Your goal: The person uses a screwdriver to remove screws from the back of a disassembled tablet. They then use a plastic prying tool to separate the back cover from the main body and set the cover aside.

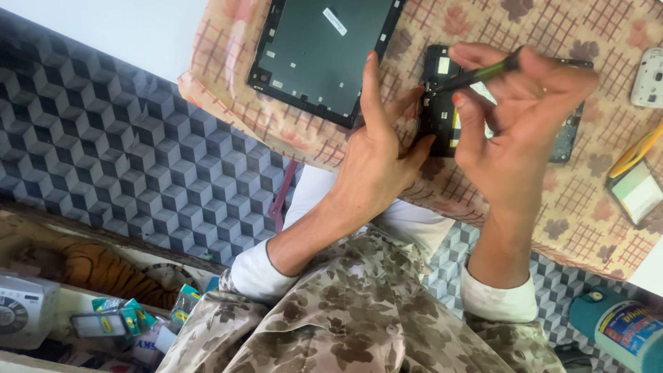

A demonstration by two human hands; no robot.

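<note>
A table (573, 228) covered with a pink-and-brown checked cloth fills the upper right of the view, and a floor mat (103, 152) printed with grey cubes spreads beneath it on the left. On the cloth lies a large dark tablet back panel (321, 55), flat and inner side up, just left of the hands.

The person's left hand (376, 166) rests at the table's near edge, its index finger stretched upward and its thumb and other fingers pressed against the left side of an opened phone (442, 110), steadying it without wrapping around it. The phone lies flat on the cloth between the two hands, its dark inner board showing, partly hidden by the fingers.

The right hand (514, 117) is curled shut around a thin screwdriver (476, 72) with a green-and-black shaft, pinched between thumb and fingertips. The tool slants down to the left, and its tip meets the upper left part of the phone.

Near the right edge lie a small screen part (639, 193) with yellow tweezers (635, 152) just above it, and a white phone shell (649, 79) at the far right. Below the table stands a teal tube (621, 324).
</note>
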